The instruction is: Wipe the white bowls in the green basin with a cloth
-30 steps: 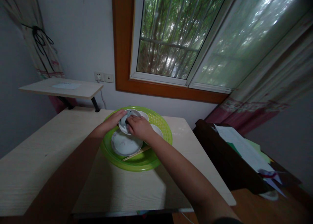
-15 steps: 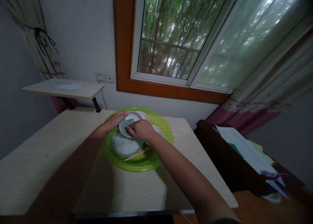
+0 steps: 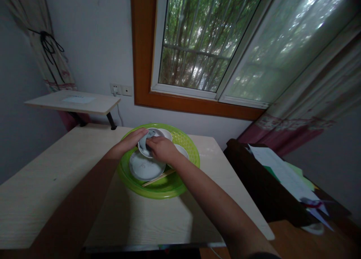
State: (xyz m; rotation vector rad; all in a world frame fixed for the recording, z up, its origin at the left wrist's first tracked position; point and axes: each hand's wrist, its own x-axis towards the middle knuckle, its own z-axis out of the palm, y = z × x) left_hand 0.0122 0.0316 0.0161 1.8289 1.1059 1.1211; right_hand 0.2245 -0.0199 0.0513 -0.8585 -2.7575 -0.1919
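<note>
A white bowl [image 3: 143,151] is tilted above the green basin [image 3: 158,195], its rim gripped at the left by my left hand [image 3: 132,139]. Inside that bowl my right hand [image 3: 161,149] presses a grey-blue cloth [image 3: 143,139], fingers closed on it. Just below lies a white plate [image 3: 146,168] in the basin, with a pair of wooden chopsticks [image 3: 158,177] along its lower right. Other white bowls [image 3: 182,150] sit behind and to the right, partly covered by my right hand and the held bowl.
The basin stands on a pale wooden table [image 3: 158,221]. A small raised shelf [image 3: 76,102] with a paper on it is at the back left. Beyond are a wall socket [image 3: 115,89] and a window [image 3: 208,44]; papers [image 3: 282,172] lie on dark furniture at right.
My right hand and the cloth have shifted about inside the bowl; the cloth lay flatter half a second ago and now stands bunched up. My left hand keeps its hold on the rim.
</note>
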